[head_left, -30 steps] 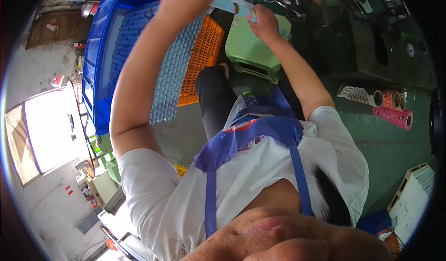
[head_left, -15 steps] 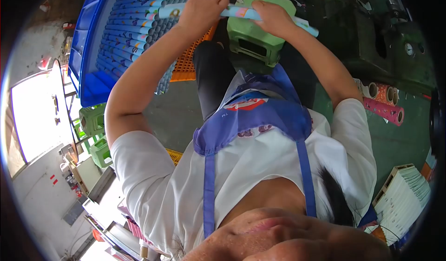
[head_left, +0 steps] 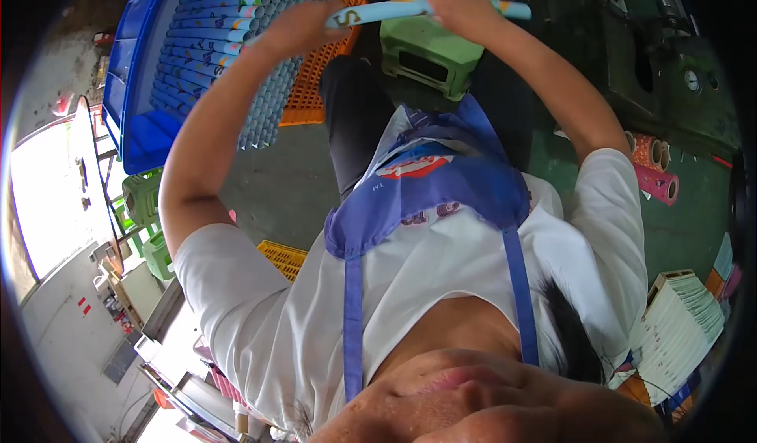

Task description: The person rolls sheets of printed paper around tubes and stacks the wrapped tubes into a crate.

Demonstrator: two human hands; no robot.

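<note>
Where a light-blue printed tube (head_left: pixel 382 11) spans the top of my head-camera view, nearly level and raised in front of a green plastic stool (head_left: pixel 430 47), I see both hands at it. The right hand (head_left: pixel 456 3) is wrapped around it, with one end sticking out beyond; the left hand (head_left: pixel 303 29) curls over the other end, but how tightly I cannot tell. To the left, a blue crate (head_left: pixel 134 72) holds a neat stack of similar tubes (head_left: pixel 209 46), next to an orange perforated crate (head_left: pixel 311 88). The floor (head_left: pixel 276 179) is dull grey-green, with a yellow basket (head_left: pixel 284 260) on it. At right stand a dark green machine (head_left: pixel 670 80) with a round gauge, patterned rolls (head_left: pixel 650 163) and a white stack (head_left: pixel 678 328). At far left, a pale, scuffed wall (head_left: pixel 59 317) surrounds a glaringly bright opening (head_left: pixel 51 214).
</note>
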